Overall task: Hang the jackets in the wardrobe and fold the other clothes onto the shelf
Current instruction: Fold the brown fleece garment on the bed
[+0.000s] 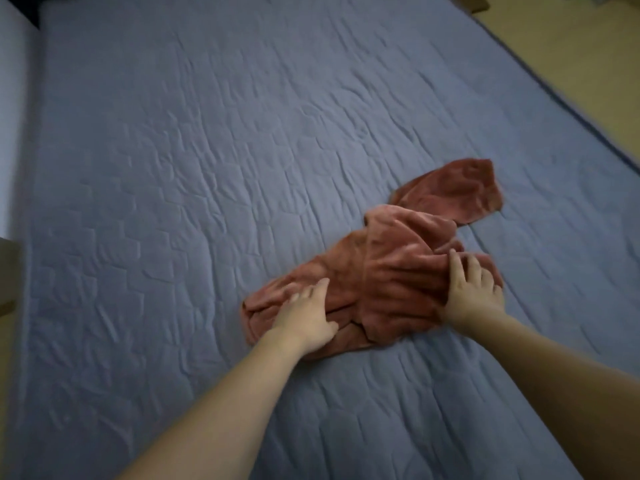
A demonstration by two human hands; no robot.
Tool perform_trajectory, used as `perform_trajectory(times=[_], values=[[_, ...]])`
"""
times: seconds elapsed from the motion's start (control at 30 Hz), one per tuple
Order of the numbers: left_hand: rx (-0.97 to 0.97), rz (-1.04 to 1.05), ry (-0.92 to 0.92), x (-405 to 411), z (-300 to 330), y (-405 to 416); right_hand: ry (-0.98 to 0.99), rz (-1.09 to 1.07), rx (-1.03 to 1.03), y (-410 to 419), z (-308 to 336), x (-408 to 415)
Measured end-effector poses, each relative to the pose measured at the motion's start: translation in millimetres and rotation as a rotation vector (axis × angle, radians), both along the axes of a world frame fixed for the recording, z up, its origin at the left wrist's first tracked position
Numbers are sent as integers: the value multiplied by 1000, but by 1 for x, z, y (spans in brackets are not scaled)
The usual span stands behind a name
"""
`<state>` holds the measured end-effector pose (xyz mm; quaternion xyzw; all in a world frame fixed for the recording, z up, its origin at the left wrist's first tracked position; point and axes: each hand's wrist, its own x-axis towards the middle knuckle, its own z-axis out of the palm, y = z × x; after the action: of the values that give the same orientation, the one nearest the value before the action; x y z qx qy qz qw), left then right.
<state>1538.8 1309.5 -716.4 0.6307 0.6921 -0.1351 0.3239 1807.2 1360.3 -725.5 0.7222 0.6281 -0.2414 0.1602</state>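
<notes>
A crumpled rust-red garment (391,268) lies on the blue quilted bed (207,168), right of centre, with one end (460,188) stretching away to the far right. My left hand (304,317) rests on its near left part with the fingers spread and fairly straight. On the garment's right edge lies my right hand (472,289), its fingers pressing into the bunched cloth. Whether those fingers curl round the fabric is unclear, as the frame is blurred. No wardrobe, shelf or jacket is in view.
The bed's right edge (568,105) runs diagonally, with pale tan floor (595,57) beyond it. A light wall or headboard (14,98) borders the left side. A brownish piece of furniture (7,271) pokes in at the left edge.
</notes>
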Motion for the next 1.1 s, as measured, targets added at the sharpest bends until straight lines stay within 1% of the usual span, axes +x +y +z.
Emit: perform_trajectory(times=[0.07, 0.1, 0.17, 0.2, 0.23, 0.27, 0.3, 0.37, 0.4, 0.43, 0.5, 0.53, 0.57, 0.63, 0.7, 0.73, 0.8, 0.83, 0.87, 0.9, 0.93, 0.97, 1.03, 1.1], values=[[23, -32, 132, 14, -25, 2, -49, 71, 36, 10, -22, 9], [83, -49, 196, 20, -34, 3, -53, 132, 49, 13, -30, 11], [227, -50, 229, 29, -45, 2, 31, 218, 33, 15, -36, 12], [284, -36, 189, 32, -47, -1, 121, 196, 18, 13, -34, 13], [323, -16, 108, 32, -50, -5, 232, 125, -7, 10, -29, 14], [340, 39, -26, 30, -48, -10, 337, 32, -38, 7, -20, 15], [335, 141, -171, 26, -43, -16, 431, -61, -53, 4, -11, 17], [324, 462, -450, 14, -22, -28, 633, -259, -72, 2, 14, 16], [330, 637, -556, 8, -9, -33, 748, -356, -99, 2, 29, 11], [317, 794, -638, 3, 6, -37, 861, -438, -171, 3, 46, 2], [204, 1033, -742, -11, 31, -47, 1070, -599, -453, 10, 77, -22], [108, 1109, -755, -19, 42, -54, 1149, -651, -603, 15, 94, -36], [8, 1166, -763, -29, 53, -62, 1213, -671, -710, 19, 112, -52], [-139, 1258, -865, -52, 73, -83, 1336, -676, -795, 29, 145, -87], [-221, 1315, -999, -82, 88, -112, 1461, -690, -823, 36, 175, -131], [-252, 1334, -1041, -100, 91, -129, 1524, -708, -856, 34, 189, -157], [-273, 1446, -1086, -132, 97, -168, 1700, -702, -949, 24, 208, -217], [-242, 1577, -1104, -147, 95, -189, 1756, -655, -971, 14, 213, -249], [-177, 1736, -1074, -163, 89, -209, 1744, -603, -949, 4, 215, -279], [-153, 1832, -1000, -175, 86, -228, 1667, -552, -875, -6, 213, -308], [-140, 1853, -881, -186, 76, -247, 1539, -490, -742, -16, 206, -331], [-149, 1808, -741, -194, 69, -262, 1363, -422, -598, -27, 193, -347], [-190, 1599, -467, -215, 47, -286, 996, -304, -402, -43, 157, -360], [-169, 1278, -156, -233, 18, -300, 756, -188, -354, -59, 115, -355]])
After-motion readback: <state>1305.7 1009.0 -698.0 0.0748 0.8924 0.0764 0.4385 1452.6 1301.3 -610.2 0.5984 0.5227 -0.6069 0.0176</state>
